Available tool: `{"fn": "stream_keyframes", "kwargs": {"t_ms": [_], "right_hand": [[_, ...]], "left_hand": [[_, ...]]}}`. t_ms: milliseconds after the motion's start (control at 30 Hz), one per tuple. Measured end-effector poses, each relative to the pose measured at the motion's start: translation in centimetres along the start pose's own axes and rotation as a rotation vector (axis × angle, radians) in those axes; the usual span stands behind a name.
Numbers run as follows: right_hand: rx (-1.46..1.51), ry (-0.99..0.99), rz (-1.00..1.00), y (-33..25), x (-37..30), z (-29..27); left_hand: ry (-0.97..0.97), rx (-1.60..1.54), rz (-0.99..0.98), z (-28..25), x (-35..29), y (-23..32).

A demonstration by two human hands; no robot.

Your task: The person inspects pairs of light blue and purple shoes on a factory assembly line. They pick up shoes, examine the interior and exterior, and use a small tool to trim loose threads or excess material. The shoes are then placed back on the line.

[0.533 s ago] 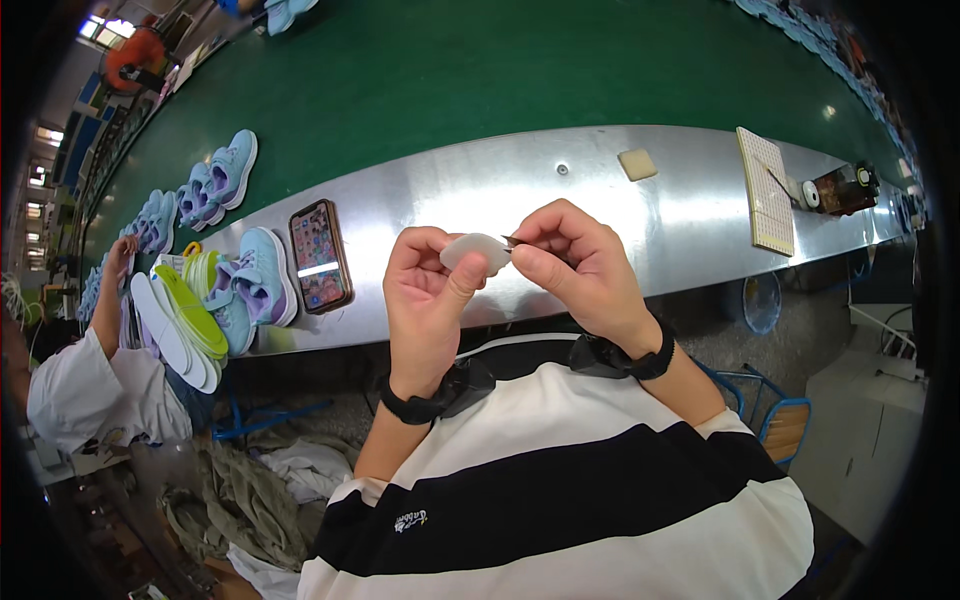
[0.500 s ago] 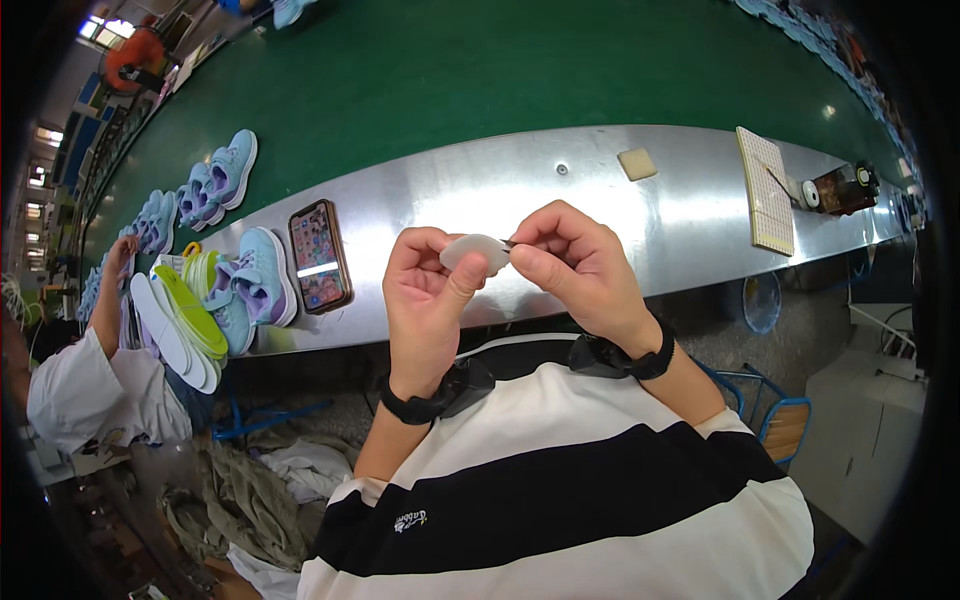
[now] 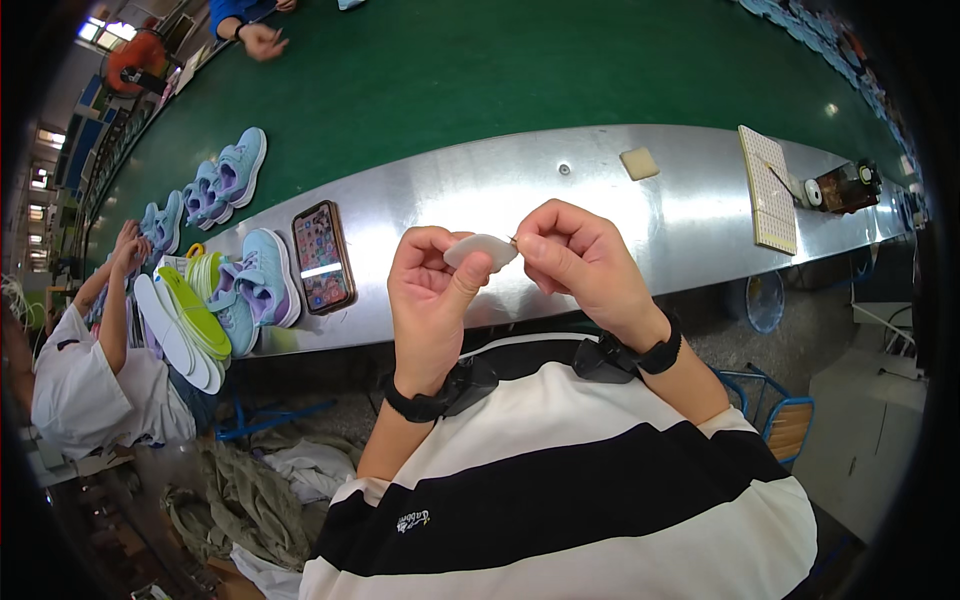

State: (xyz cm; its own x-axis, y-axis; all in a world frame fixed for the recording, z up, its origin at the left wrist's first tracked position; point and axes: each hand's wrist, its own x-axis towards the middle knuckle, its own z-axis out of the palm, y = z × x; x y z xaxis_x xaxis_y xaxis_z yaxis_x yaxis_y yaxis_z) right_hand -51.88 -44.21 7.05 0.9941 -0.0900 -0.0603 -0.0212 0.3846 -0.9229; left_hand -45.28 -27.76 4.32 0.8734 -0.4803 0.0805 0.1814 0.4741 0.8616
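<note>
Between the thumb and fingers of my left hand (image 3: 430, 290) is a flat white rounded piece (image 3: 484, 249), pale and smooth. It is held above the metal table edge, in front of my chest. My right hand (image 3: 590, 265) is closed in a pinch at the piece's right end. A tiny dark pointed thing (image 3: 514, 241) shows at those fingertips; its kind is too small to make out. The phone (image 3: 323, 258) lies on the metal to the left of my hands.
Light-blue sneakers (image 3: 266, 278) and insoles (image 3: 175, 335) sit at left. More sneakers (image 3: 238, 168) stand on the green belt (image 3: 450, 70). A foam square (image 3: 639, 164), a gridded pad (image 3: 768, 190) and a dark bottle (image 3: 846, 188) lie right. Two co-workers' hands (image 3: 262, 42) appear.
My right fingertips have shifted slightly right, along the white piece's end. A co-worker's blue-sleeved arm has come in at the far left. The sneakers on the belt have moved a little.
</note>
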Motion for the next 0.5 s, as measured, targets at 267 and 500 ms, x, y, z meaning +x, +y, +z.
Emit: {"fn": "stream_keyframes", "kwargs": {"t_ms": [267,500], "right_hand": [[-0.024,-0.042,0.055,-0.18,0.02,-0.12],[0.011,-0.058,0.107,-0.12,0.13,-0.23]], "left_hand": [[-0.040,0.010,0.014,0.05,0.04,0.03],[-0.015,0.023,-0.080,0.08,0.10,-0.03]]}}
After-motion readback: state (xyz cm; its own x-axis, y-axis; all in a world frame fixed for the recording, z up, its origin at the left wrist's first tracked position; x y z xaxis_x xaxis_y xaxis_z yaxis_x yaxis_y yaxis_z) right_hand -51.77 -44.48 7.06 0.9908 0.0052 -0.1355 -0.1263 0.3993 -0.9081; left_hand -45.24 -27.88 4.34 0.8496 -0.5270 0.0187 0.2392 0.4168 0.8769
